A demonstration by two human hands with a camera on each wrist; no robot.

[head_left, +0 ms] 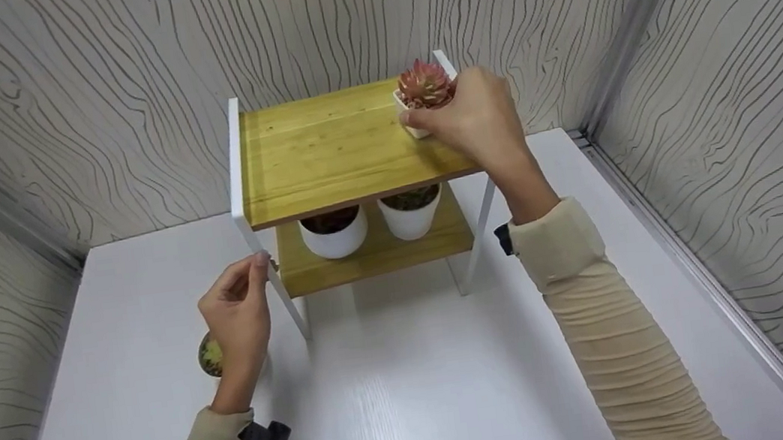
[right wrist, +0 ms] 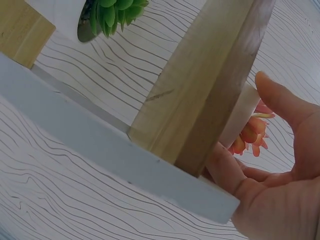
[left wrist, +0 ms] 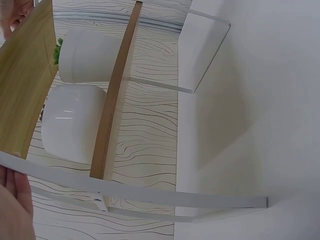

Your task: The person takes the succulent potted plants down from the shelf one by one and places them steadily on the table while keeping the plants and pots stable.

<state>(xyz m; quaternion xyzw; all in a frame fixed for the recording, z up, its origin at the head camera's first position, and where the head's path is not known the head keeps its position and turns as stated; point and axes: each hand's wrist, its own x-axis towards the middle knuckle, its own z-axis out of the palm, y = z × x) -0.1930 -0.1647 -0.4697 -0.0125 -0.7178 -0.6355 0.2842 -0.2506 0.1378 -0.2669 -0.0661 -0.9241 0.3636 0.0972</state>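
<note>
A two-tier plant stand with a wooden top board and white legs stands on the white table. At the top board's right end, my right hand grips a small white pot holding a reddish succulent between thumb and fingers. The right wrist view shows the pot against the board, its orange-pink leaves between thumb and fingers. Lower down on the opposite side, my left hand pinches the stand's left white leg. In the left wrist view its fingers reach behind that leg; the thumb is hidden.
Two white pots, one rounded and one straighter, stand on the lower board. Green leaves show in one. Another potted plant sits on the table, partly behind my left forearm. Patterned walls enclose the table.
</note>
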